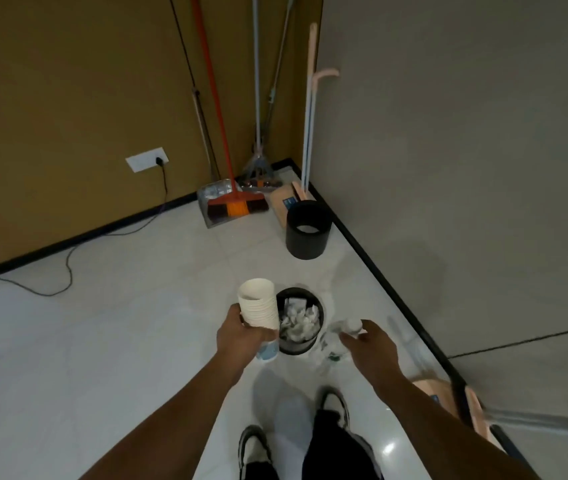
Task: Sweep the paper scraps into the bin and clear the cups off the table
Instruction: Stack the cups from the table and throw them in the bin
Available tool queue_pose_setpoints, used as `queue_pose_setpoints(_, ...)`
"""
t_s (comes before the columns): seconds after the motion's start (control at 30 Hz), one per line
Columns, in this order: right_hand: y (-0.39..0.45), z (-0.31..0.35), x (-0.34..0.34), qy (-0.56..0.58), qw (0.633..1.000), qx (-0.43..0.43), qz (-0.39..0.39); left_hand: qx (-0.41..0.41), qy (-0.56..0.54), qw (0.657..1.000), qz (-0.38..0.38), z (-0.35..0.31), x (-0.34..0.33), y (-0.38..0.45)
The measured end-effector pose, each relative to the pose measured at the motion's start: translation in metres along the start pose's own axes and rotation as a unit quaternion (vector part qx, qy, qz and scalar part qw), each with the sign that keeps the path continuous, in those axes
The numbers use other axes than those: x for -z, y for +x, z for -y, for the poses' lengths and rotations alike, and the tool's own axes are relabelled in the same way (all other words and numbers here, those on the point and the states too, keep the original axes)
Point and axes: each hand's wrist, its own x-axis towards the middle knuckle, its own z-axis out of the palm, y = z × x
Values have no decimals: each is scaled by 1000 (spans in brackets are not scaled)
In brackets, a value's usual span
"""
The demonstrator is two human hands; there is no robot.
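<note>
A: What is nearest, pls?

B: The person's shoes (336, 403) on the pale tile floor (120, 323). Above them both arms reach fwd. The left hand (241, 336) is clamped around a stack of white paper cups (259, 304), held just left of the small black bin (299, 320); a bluish thing shows under that hand, too blurred to name. The right hand (369, 344) is just right of the bin, fingers curled on smth small, clear and blurred, maybe a plastic bottle (348, 326). How firm the grip is, I cannot tell.

A: And the bin?

B: Already rather full w/ crumpled paper scraps (301, 322), near the rim.

A: So what can go wrong?

B: I think the cup stack is tall and the bin is small and full, so cups can bounce off the paper and roll on the floor. Also the stack is tilted; if the hand loosens too early it falls beside the bin, not in.

A: Farther away?

B: A second black bin (308, 233) by the wall, looking less full. In the corner stand an orange broom (232, 206), a dustpan (211, 202) and mops.
</note>
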Motion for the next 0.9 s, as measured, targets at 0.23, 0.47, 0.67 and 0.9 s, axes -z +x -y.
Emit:
queue_pose_setpoints(0.23, 139, 17, -45, -98, 994, -5, 46, 93, -19, 995, -30, -10, -44, 98)
queue_pose_setpoints(0.47, 246, 8, -97, -142, 984, -24, 106, 171, -30, 980, -100, 10, -86, 191)
queue_pose_setpoints(0.67, 306, -1, -142, -141, 980, -35, 138, 189, -58, 975, -102, 41, -105, 251)
queue_pose_setpoints(0.9, 315, 13, -137, -175, 967, -58, 177, 243, -45, 960, -128, 59, -80, 220)
